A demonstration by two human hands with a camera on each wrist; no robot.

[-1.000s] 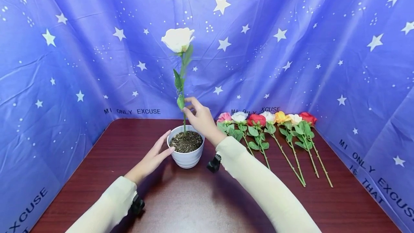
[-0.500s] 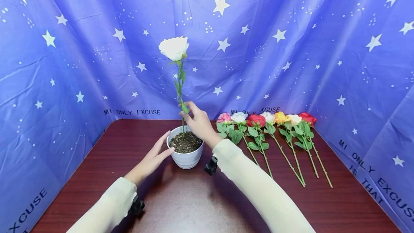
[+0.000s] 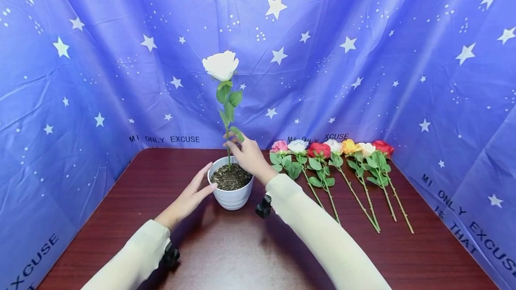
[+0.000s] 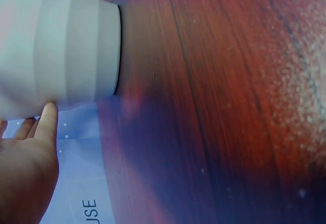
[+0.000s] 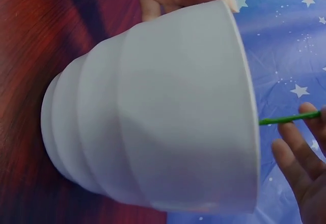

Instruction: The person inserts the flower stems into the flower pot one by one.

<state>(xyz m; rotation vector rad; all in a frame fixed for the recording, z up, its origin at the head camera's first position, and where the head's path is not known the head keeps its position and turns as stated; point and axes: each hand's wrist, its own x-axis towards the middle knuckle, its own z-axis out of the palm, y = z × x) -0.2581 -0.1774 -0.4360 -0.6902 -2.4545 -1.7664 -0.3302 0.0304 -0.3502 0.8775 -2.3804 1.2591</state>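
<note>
A white rose stands nearly upright, its lower stem going into the dark soil of a white flowerpot. My right hand pinches the green stem a little above the pot's rim, with a leaf beside the fingers. At the pot's left side, my left hand rests with fairly straight fingers. In the left wrist view, the thumb touches the ridged wall of the pot; the other fingers are partly hidden behind it.
To the right, several loose roses lie in a row on the dark red table, among them a pink rose, a red rose and a yellow rose. A blue star-printed curtain surrounds the table's back and sides.
The white rose has come down along with my right hand, and its stem has turned so the leaves face another way. My left hand has stayed at the pot.
</note>
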